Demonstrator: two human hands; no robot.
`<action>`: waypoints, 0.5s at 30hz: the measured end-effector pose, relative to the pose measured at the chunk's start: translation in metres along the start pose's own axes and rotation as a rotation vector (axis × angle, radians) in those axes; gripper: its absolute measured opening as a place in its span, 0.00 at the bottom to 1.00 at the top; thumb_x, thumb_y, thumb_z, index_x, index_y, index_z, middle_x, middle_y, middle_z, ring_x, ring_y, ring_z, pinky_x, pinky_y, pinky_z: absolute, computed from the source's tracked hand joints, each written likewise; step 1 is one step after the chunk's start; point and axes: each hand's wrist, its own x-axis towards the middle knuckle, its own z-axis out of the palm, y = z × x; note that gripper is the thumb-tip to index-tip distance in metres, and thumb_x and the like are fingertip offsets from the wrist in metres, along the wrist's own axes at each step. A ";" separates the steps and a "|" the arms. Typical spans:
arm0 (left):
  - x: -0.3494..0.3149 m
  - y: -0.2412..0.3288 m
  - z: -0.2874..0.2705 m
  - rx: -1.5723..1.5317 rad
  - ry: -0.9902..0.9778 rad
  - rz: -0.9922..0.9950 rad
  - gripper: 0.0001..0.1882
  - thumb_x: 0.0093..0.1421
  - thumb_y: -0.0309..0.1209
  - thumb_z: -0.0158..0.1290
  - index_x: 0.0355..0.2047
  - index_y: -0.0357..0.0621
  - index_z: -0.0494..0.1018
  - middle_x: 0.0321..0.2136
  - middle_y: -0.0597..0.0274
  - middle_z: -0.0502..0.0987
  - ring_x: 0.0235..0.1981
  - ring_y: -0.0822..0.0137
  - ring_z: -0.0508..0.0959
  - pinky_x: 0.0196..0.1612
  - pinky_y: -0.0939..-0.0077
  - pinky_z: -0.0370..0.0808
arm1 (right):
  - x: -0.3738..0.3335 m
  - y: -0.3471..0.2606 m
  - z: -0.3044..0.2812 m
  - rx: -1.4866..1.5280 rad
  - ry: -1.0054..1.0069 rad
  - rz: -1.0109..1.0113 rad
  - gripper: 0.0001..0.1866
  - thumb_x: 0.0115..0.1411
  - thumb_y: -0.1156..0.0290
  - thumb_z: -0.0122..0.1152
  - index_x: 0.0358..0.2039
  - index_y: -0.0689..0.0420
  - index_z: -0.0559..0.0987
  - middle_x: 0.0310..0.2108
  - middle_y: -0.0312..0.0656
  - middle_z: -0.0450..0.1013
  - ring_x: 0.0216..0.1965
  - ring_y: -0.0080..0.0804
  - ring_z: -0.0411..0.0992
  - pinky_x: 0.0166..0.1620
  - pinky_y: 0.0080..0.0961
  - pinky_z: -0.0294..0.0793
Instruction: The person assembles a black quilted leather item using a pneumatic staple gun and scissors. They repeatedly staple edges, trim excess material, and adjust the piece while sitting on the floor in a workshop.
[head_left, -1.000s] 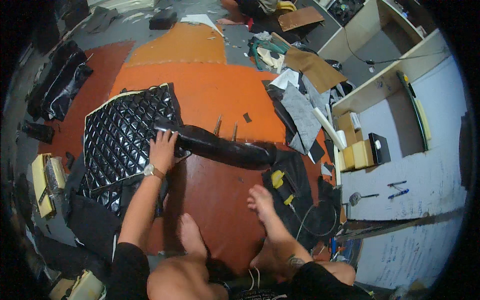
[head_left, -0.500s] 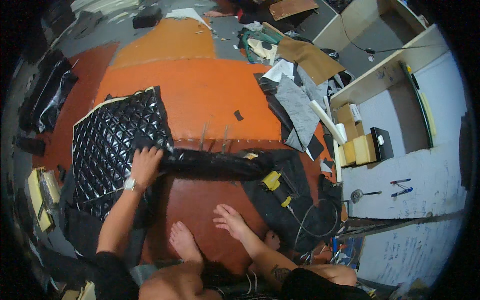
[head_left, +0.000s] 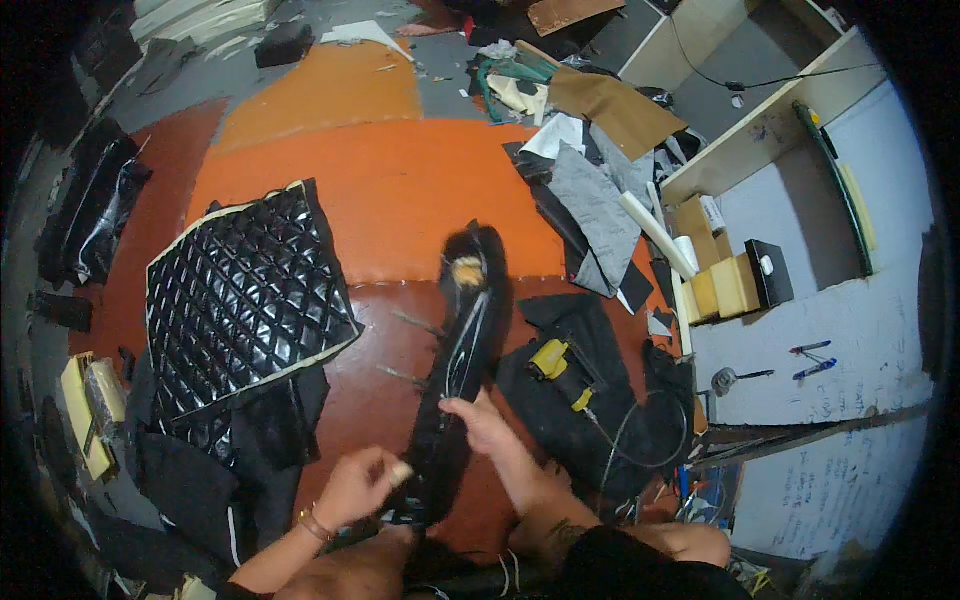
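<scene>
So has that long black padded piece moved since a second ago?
Yes. The long black piece lay crosswise beside the quilted panel; now it points away, both hands gripping its near end.

Gripped at its near end by both hands: left hand (head_left: pixel 362 484) closed on the lower edge, right hand (head_left: pixel 478 421) pinching the side of a long glossy black padded piece (head_left: pixel 462 345) lying lengthwise on the brown floor mat (head_left: pixel 385 420). To the left, a quilted black panel (head_left: pixel 245 295); to the right, a yellow tool (head_left: pixel 550 358) on black fabric.
</scene>
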 end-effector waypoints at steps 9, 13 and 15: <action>0.074 -0.050 -0.052 -0.813 0.469 -0.160 0.18 0.75 0.44 0.51 0.47 0.40 0.77 0.37 0.63 0.81 0.32 0.71 0.81 0.34 0.75 0.79 | -0.014 0.015 -0.032 -0.269 -0.317 0.320 0.21 0.64 0.70 0.64 0.57 0.59 0.77 0.43 0.38 0.80 0.41 0.27 0.79 0.46 0.29 0.79; 0.074 -0.065 -0.036 -0.651 0.352 -0.254 0.24 0.75 0.49 0.50 0.50 0.38 0.77 0.39 0.60 0.82 0.34 0.69 0.81 0.37 0.73 0.80 | -0.036 0.052 -0.038 -0.429 -0.274 0.290 0.21 0.63 0.76 0.64 0.57 0.60 0.77 0.44 0.37 0.80 0.40 0.27 0.79 0.46 0.29 0.79; 0.071 -0.067 -0.030 -0.646 0.304 -0.262 0.26 0.74 0.51 0.50 0.51 0.36 0.76 0.38 0.59 0.82 0.34 0.68 0.82 0.36 0.73 0.80 | -0.044 0.062 -0.040 -0.437 -0.372 0.118 0.23 0.62 0.75 0.67 0.58 0.60 0.77 0.44 0.38 0.80 0.40 0.28 0.79 0.46 0.29 0.80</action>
